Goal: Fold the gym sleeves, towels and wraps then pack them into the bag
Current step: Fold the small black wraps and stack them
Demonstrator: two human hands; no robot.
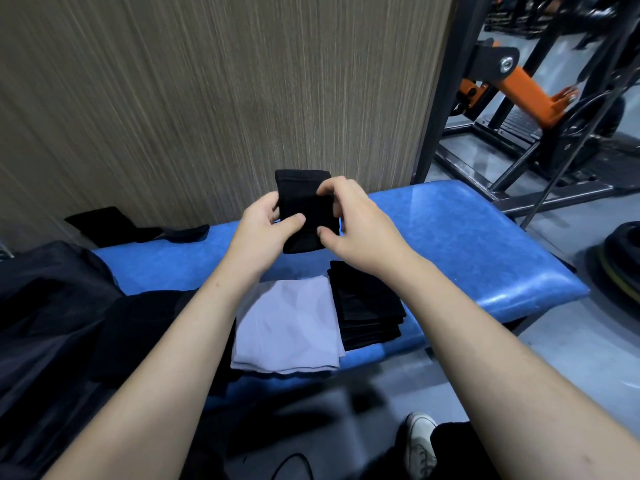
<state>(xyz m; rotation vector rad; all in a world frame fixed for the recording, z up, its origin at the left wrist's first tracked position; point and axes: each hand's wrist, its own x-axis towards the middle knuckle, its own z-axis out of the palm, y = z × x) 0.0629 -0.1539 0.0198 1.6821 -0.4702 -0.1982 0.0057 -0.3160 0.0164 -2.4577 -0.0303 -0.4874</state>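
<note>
Both forearms reach in from the near edge, meeting over the blue tabletop [467, 237]. Left hand [266, 223] grips the black gym sleeve [304, 202] from its left side, thumb pressed across the front; right hand [353, 220] pinches the sleeve's right edge, fingers curled over the top. That sleeve is held up in the air, above the tabletop. Below it, near the front edge, a folded grey towel [287, 327] lies flat, and a stack of folded black pieces [367, 306] sits just beside it on the right. Dark bag [52, 306] rests at the left, and another black cloth [114, 225] lies at the far left against the wall.
</note>
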